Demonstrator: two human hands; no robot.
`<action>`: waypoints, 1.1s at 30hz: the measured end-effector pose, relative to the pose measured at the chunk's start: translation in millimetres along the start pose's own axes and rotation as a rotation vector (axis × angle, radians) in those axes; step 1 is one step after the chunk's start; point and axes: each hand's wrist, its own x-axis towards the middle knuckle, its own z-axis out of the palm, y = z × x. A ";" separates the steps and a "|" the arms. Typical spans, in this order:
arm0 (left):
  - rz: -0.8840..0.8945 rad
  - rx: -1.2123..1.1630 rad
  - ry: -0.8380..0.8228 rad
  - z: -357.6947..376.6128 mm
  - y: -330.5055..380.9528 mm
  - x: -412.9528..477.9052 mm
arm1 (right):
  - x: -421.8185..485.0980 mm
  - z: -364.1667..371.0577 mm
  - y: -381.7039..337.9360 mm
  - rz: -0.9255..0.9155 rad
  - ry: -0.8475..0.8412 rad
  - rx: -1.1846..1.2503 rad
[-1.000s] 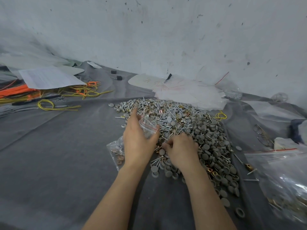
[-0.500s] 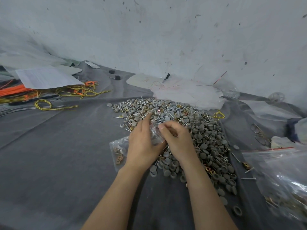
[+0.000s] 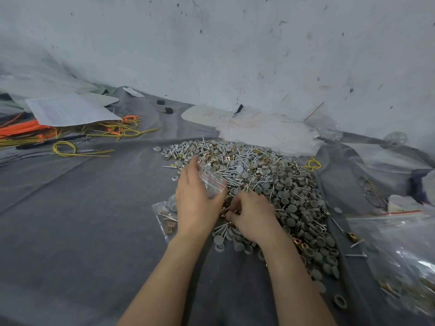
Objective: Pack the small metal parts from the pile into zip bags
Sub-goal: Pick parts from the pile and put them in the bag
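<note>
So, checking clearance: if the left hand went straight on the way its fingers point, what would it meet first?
Probably the far part of the pile, right ahead of the left hand; its height above it is unclear.

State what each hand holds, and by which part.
Left hand grips the zip bag beside its red-striped mouth. Right hand pinches small metal parts; its fingers hide the hold.

Both forearms are extended forward. A zip bag (image 3: 213, 182) is gripped by the left hand (image 3: 197, 203). Small metal parts (image 3: 223, 214) are pinched by the curled, palm-down right hand (image 3: 255, 217).
</note>
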 end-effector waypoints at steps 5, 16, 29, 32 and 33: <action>0.037 0.040 -0.098 0.5 -0.1 -2.0 | 5.1 -4.3 3.4 0.062 0.288 0.510; 0.073 0.059 -0.204 0.9 1.3 -4.8 | 4.2 -14.0 2.7 -0.015 0.256 0.731; 0.023 0.024 -0.072 1.0 -2.4 -1.1 | -5.5 -17.8 2.8 0.034 -0.142 0.026; 0.027 0.034 -0.078 1.5 -3.0 -1.1 | -3.9 -14.5 4.9 0.047 -0.119 0.022; 0.028 0.038 -0.081 1.5 -3.0 -1.1 | -3.9 -13.8 5.2 0.050 -0.114 0.015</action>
